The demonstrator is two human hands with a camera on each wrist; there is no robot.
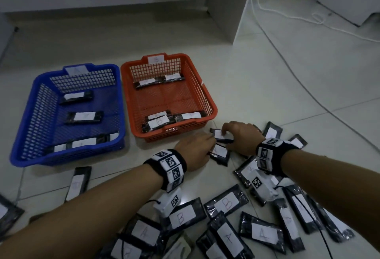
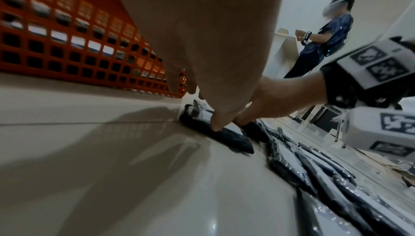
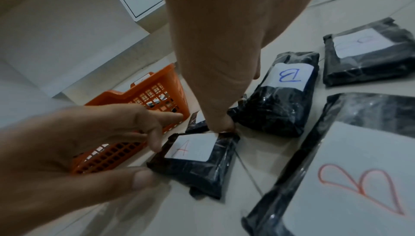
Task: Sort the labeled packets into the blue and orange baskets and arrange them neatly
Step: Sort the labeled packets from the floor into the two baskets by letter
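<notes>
Black packet A point(image 1: 221, 151) point(image 3: 197, 167) lies on the floor just right of the orange basket point(image 1: 174, 134) point(image 3: 125, 153). My left hand point(image 1: 210, 149) point(image 3: 149, 161) pinches its near end between thumb and forefinger. A second packet point(image 1: 219, 134) point(image 3: 197, 121) lies just beyond it, its letter hidden. My right hand point(image 1: 225, 137) point(image 3: 221, 124) curls over that packet and grips it. The blue basket point(image 1: 37, 119) stands left of the orange one. Both baskets hold several labeled packets.
Several loose packets marked A or B point(image 1: 185, 215) crowd the floor in front and to the right. One packet point(image 1: 76, 184) lies alone below the blue basket. A white cable point(image 1: 287, 69) crosses the tiles. Another person point(image 2: 325, 35) stands farther off.
</notes>
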